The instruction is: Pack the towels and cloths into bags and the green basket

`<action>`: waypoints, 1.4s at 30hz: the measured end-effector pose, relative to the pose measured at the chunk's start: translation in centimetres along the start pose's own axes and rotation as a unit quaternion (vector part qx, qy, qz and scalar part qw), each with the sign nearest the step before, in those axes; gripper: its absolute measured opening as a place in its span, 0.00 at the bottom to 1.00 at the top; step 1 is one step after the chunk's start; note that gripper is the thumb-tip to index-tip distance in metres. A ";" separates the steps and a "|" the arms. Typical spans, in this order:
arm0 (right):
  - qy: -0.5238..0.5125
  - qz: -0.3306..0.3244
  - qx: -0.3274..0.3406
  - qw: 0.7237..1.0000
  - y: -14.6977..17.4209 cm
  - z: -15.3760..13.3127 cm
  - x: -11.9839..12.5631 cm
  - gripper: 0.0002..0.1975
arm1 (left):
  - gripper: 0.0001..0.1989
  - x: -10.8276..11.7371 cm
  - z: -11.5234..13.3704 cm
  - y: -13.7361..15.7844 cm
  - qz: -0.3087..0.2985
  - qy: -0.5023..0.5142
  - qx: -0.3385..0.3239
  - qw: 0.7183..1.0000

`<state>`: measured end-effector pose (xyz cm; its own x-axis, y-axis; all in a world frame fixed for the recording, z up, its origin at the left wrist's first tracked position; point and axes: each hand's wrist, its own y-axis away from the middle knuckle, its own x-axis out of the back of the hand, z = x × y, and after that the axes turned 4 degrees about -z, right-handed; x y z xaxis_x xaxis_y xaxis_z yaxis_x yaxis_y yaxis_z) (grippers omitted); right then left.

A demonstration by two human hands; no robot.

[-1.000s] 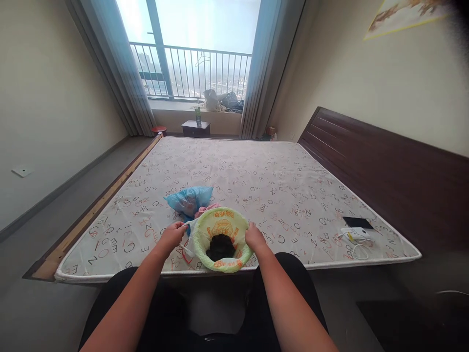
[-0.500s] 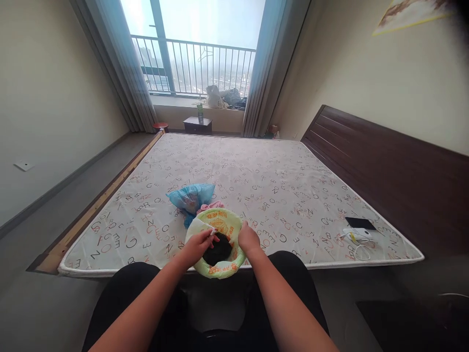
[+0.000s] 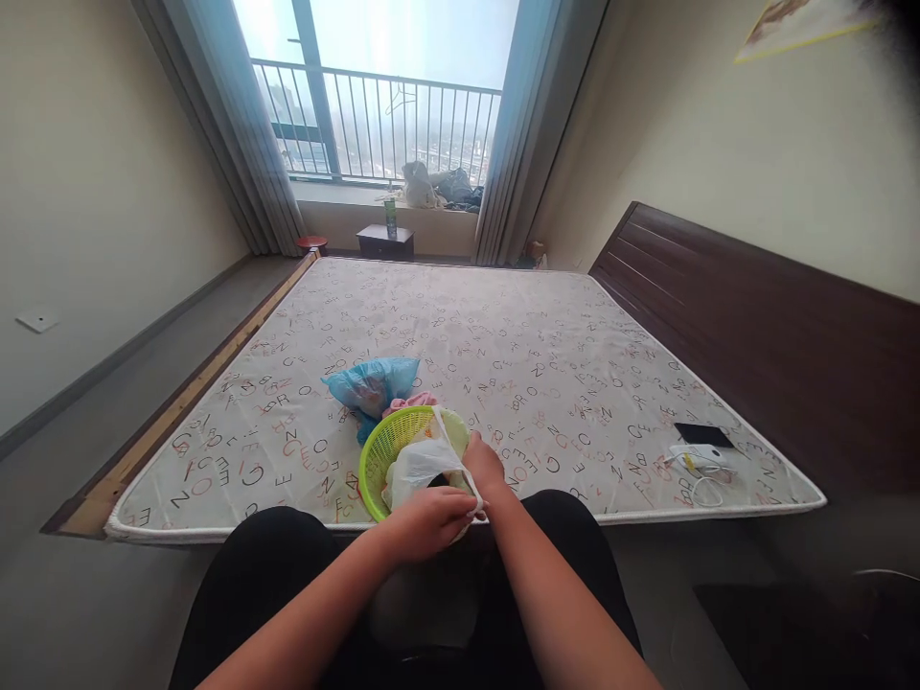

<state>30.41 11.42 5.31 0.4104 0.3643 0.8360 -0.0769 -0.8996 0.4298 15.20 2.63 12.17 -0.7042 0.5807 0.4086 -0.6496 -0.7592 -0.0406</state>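
A yellow-green slatted plastic basket (image 3: 384, 448) stands at the near edge of the mattress, between my knees. Inside it, and pulled over its right rim, is a whitish plastic bag (image 3: 421, 465) with a dark thing partly visible in it. My left hand (image 3: 435, 522) is closed on the bag's edge at the basket's near right side. My right hand (image 3: 485, 470) grips the right rim, where some bag still covers it; its fingertips are hidden. Just behind the basket lie a filled blue plastic bag (image 3: 374, 385) and a pink cloth (image 3: 409, 404).
The letter-printed mattress (image 3: 460, 326) spreads ahead, with a dark headboard (image 3: 747, 307) on the right. A black phone (image 3: 704, 435) and a white device with cables (image 3: 701, 457) lie near its right corner. A small nightstand (image 3: 386, 244) stands by the window.
The bag has come off the basket's left rim, baring the green slats. My left hand has moved right and nearer to me with the bag's edge; my right hand stays at the right rim.
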 end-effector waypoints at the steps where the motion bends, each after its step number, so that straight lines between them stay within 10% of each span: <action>1: -0.002 -0.001 0.004 1.000 -0.1 0.2 0.0 0.15 | 0.14 0.9 0.5 0.3 0.011 0.031 -0.007 0.999; 8: -0.019 0.020 0.013 1.000 -0.1 0.8 -0.5 0.16 | 0.14 10.5 -0.9 4.7 0.382 0.210 -0.094 0.895; 12: -0.012 0.021 0.006 1.000 -0.2 0.7 -0.5 0.16 | 0.26 12.8 -4.4 5.2 0.459 0.147 -0.056 0.874; 16: -0.063 0.015 0.002 0.998 -0.9 0.6 -0.3 0.16 | 0.50 11.7 -6.4 4.0 0.413 0.125 -0.009 0.902; 20: -0.228 -0.025 0.012 0.973 -1.7 0.8 -0.2 0.17 | 0.54 9.5 -6.5 2.8 0.343 0.165 -0.006 0.925; 31: -0.686 -0.097 0.014 0.721 -1.9 1.3 -0.6 0.29 | 0.48 6.1 -8.8 1.5 0.220 -0.087 0.030 0.971; 42: -0.712 0.114 0.006 0.693 -3.4 2.1 -0.2 0.18 | 0.48 4.0 -10.2 1.1 0.002 -0.228 0.157 0.961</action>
<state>32.46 13.91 2.96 0.8702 -0.3872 -0.3047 -0.2839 -0.8994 0.3323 8.72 7.08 4.49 -0.4614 0.4427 0.7688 -0.4780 -0.8541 0.2050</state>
